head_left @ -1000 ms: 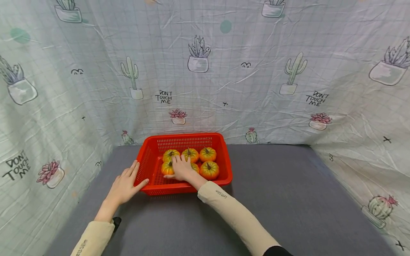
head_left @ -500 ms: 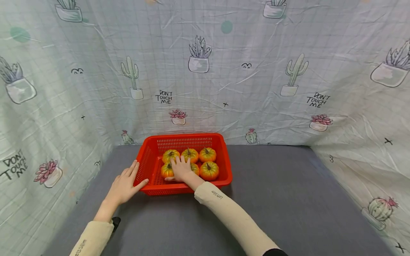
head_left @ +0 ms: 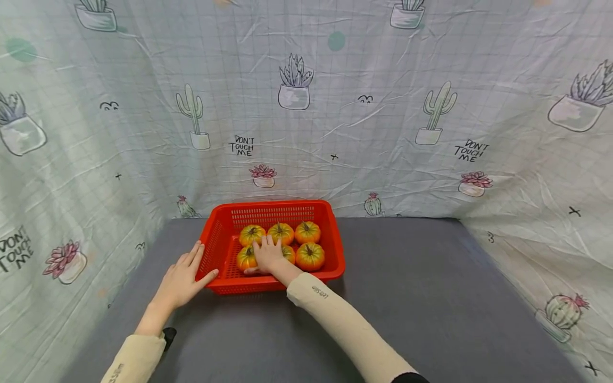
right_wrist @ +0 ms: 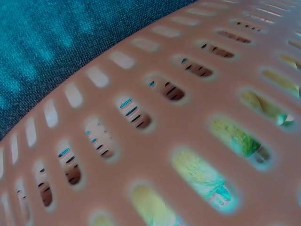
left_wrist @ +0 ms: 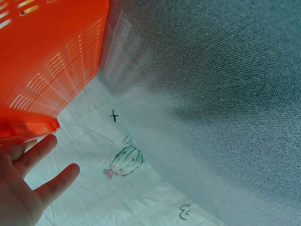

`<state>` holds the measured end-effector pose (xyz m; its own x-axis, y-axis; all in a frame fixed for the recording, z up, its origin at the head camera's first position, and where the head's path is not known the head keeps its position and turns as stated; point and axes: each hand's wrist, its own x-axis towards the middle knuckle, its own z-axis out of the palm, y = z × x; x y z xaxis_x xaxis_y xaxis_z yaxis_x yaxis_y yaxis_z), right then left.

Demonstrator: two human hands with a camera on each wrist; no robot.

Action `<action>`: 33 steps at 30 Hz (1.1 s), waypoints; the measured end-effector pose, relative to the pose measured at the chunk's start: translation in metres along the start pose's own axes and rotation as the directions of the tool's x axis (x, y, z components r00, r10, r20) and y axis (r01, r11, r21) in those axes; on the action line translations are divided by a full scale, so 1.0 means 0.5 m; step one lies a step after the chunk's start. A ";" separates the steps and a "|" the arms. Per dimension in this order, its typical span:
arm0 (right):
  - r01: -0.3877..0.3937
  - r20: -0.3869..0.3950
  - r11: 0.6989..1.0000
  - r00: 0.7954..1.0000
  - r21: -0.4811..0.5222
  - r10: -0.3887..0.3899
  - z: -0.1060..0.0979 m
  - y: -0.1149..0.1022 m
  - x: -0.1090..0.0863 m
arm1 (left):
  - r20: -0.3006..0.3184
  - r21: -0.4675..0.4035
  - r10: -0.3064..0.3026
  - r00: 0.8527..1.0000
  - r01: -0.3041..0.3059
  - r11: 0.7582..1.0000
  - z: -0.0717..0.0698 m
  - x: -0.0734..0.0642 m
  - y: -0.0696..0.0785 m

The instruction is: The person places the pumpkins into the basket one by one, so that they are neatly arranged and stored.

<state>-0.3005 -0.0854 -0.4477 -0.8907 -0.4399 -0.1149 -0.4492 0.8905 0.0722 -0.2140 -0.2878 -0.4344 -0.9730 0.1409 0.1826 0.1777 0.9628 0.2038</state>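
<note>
Small orange-and-yellow pumpkins [head_left: 309, 257] stand in two rows inside a red slotted plastic basket [head_left: 337, 250]. My right hand [head_left: 270, 257] reaches over the basket's front side and holds the front-left pumpkin [head_left: 246, 259], thumb low at its front and fingers over its right side. That hand partly hides the front-middle pumpkin [head_left: 288, 253]. My left hand [head_left: 178, 280] rests at the basket's left side, fingers straight along the rim and thumb at the front corner. In the left wrist view, fingers [left_wrist: 56, 186] of the left hand show beside the basket wall [left_wrist: 51, 61].
The basket stands at the back of a grey cloth-covered table [head_left: 407, 298], close to a hanging curtain [head_left: 345, 127] printed with cacti. Bare floor of the basket shows along its left inside. Through slots in the right wrist view, yellow-green pumpkin skin [right_wrist: 197, 169] shows.
My right hand has shifted slightly left and toward me at the front-left pumpkin, its thumb lower. The whole view has drifted a little; the left hand keeps its place on the basket.
</note>
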 end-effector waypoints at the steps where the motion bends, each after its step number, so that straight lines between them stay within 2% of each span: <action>1: -0.004 0.002 1.000 1.000 -0.006 0.004 -0.001 0.001 0.000 | 0.000 -0.001 0.003 1.000 -0.003 1.000 0.000 0.001 0.000; 9: -0.016 0.034 0.999 0.999 -0.036 0.017 -0.002 0.003 0.002 | -0.002 0.002 0.024 1.000 -0.024 1.000 0.001 0.006 -0.003; 19: -0.023 0.041 0.998 0.999 0.058 0.021 -0.013 0.006 -0.012 | -0.005 0.012 0.027 1.000 -0.027 1.000 0.000 0.000 -0.009; 27: 0.010 -0.019 0.985 1.000 0.170 -0.006 -0.037 0.033 -0.045 | -0.002 -0.004 0.027 1.000 -0.027 1.000 -0.001 -0.003 -0.011; 33: 0.112 -0.130 0.967 0.988 0.228 -0.083 -0.058 0.079 -0.101 | 0.001 -0.067 0.013 1.000 -0.013 0.998 0.003 -0.001 -0.018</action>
<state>-0.2754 -0.0317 -0.4100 -0.8517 -0.5239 0.0097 -0.5178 0.8386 -0.1692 -0.2154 -0.2964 -0.4377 -0.9708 0.1539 0.1839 0.1999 0.9431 0.2658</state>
